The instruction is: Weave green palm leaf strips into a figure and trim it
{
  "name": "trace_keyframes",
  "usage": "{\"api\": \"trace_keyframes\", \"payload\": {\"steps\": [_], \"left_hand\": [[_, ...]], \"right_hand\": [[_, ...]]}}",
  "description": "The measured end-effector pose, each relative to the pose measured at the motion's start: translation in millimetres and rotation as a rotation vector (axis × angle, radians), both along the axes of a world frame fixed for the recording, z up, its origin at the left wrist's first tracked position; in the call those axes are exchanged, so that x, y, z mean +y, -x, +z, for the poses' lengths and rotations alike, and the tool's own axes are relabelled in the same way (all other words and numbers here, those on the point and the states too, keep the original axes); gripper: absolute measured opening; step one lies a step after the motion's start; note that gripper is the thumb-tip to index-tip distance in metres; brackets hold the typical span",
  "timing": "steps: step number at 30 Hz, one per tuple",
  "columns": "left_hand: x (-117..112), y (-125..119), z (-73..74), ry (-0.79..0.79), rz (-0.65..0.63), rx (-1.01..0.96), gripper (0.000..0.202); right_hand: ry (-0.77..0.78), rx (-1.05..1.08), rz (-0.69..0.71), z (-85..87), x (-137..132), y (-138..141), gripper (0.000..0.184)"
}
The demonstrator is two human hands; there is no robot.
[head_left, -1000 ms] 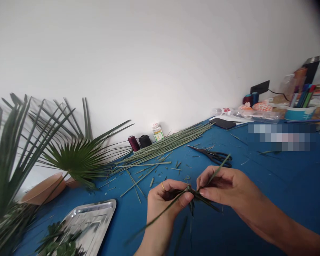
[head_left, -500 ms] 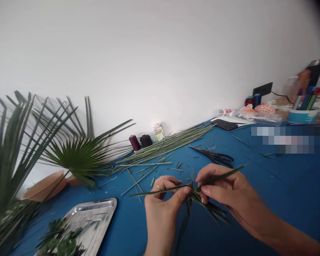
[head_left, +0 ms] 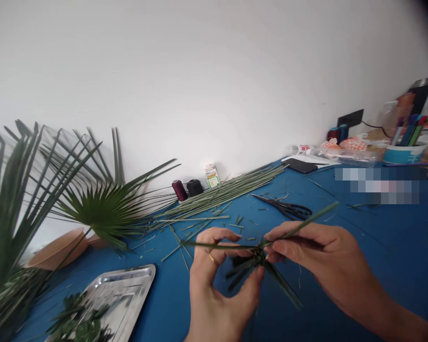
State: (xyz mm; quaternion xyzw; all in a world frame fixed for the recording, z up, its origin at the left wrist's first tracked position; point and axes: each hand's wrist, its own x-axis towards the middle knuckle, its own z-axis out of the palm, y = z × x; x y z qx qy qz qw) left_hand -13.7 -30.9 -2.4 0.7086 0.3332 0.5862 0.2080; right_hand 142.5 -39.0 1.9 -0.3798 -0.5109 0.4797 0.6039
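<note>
Between my two hands, above the blue table, is a small woven palm-leaf piece [head_left: 259, 256] with several strips sticking out of it. My left hand [head_left: 217, 280] touches it from below with the thumb, its index finger curved over the left strip. My right hand [head_left: 317, 254] pinches the base of a leaf strip [head_left: 319, 214] that points up to the right. Other strip ends hang down between and below the hands. Fingers cover part of the knot at the centre.
Scissors [head_left: 285, 208] lie beyond my hands, among leaf scraps. Long leaf strips [head_left: 228, 190] run along the wall beside thread spools [head_left: 179, 190]. At left are a metal tray [head_left: 142, 285] with leaf pieces, a bowl [head_left: 60, 249] and fan palm leaves [head_left: 100, 204]. A phone [head_left: 300, 165] lies farther right.
My left thumb has dropped lower on the woven piece and the left fingers have spread. The piece has turned, its strips shifting. My right hand has moved slightly right with its strip.
</note>
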Motion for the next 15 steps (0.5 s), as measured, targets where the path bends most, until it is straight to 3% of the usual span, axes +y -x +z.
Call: {"api": "trace_keyframes", "payload": {"steps": [5, 9, 12, 15], "left_hand": [[0.0, 0.4, -3.3, -0.057, 0.035, 0.136, 0.02], [-3.1, -4.0, -12.6, -0.143, 0.088, 0.238, 0.051], [-3.0, -4.9, -14.1, -0.14, 0.042, 0.348, 0.064], [-0.6, -0.5, -6.1, -0.161, -0.05, 0.442, 0.067]], "right_hand": [[-0.14, -0.299, -0.14, 9.5, 4.1, -5.2, 0.004], [-0.33, -0.447, -0.291, 11.8, 5.6, -0.8, 0.004], [-0.285, -0.513, -0.295, 12.4, 5.4, 1.1, 0.006], [-0.112, -0.561, -0.223, 13.8, 7.1, -2.2, 0.014]]}}
